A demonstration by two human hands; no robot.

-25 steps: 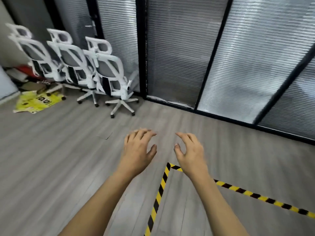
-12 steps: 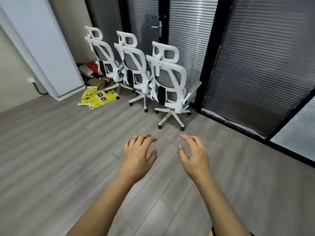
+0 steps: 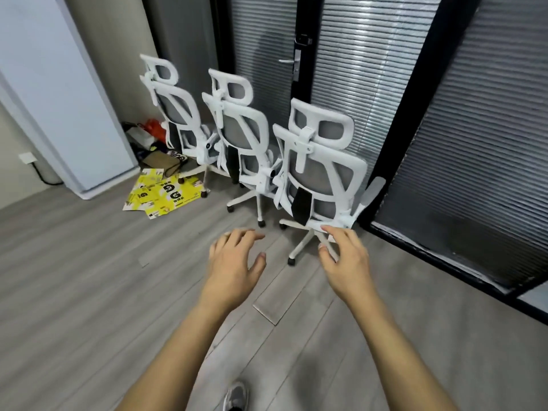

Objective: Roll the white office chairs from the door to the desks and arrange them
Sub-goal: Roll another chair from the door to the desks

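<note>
- White office chairs (image 3: 240, 134) with plastic frames, grey mesh backs and headrests: three stand in a row on the floor with their backs to the camera, just in front of the glass door (image 3: 267, 40) and beyond both hands.
- Left hand (image 3: 234, 262): palm down over the floor at the end of an outstretched bare forearm. Its fingers are loosely bent and spread, its thumb points inward, and it holds nothing.
- Right hand (image 3: 347, 259): level with the left and apart from it, palm down. Its fingers are relaxed and slightly curled, and it holds nothing.
- Right fingertips (image 3: 327, 229): in this view they overlap the base of the nearest chair. Whether they touch it cannot be told.
- Nearest chair (image 3: 321, 176): rightmost in the row, close to the black door frame, with its grey armrest (image 3: 372, 191) tipped outward.
- Middle chair (image 3: 237, 161): just beside it on the left.
- Far chair (image 3: 178, 114): leftmost, near the corner.
- Grey wood-plank floor (image 3: 74, 292): a grey shoe (image 3: 235, 396) shows at the bottom edge between the forearms.
- Yellow printed flat cardboard sheets (image 3: 166, 194): lying on the floor left of the chairs, with bags and clutter behind them in the corner.
- Silver door handle (image 3: 292, 62): on the black frame above the chairs, with slatted grey blinds (image 3: 474, 129) behind the glass.
- Tall pale-blue panel (image 3: 59, 84): leaning at the left wall.
</note>
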